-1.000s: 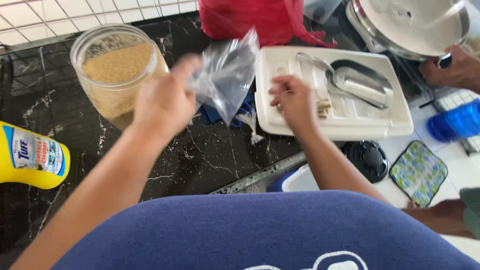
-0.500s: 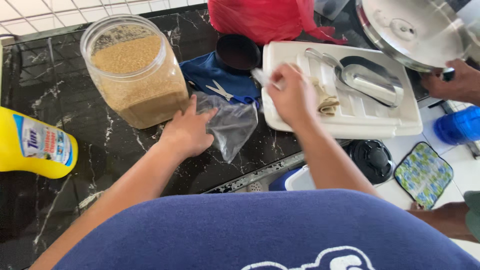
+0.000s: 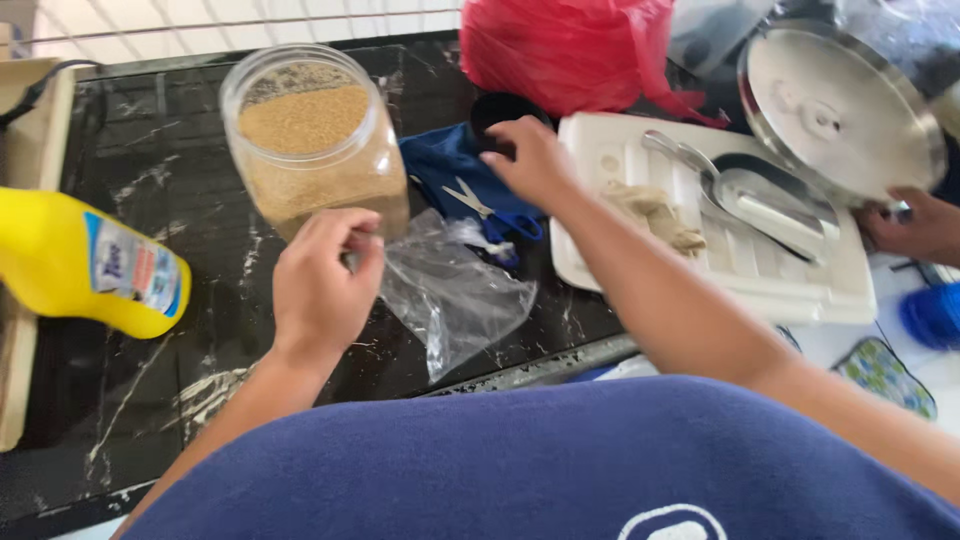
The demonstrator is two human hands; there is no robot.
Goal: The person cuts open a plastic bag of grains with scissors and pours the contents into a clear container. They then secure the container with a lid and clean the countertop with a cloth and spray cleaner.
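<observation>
Crinkled clear plastic bag (image 3: 455,295) – left hand (image 3: 320,285) pinches its edge; right hand (image 3: 535,160), fingers loosely spread, hovers over blue-handled scissors (image 3: 480,205).

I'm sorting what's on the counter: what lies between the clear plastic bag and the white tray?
In the head view, between the clear plastic bag and the white tray lies a blue cloth with scissors on it; below that, bare black counter.

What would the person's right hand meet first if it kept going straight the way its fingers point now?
Probably the black round lid just beyond the fingertips of the right hand, with the red plastic bag behind it. From the single head view, depth is unclear, so the hand may pass above the lid.
</observation>
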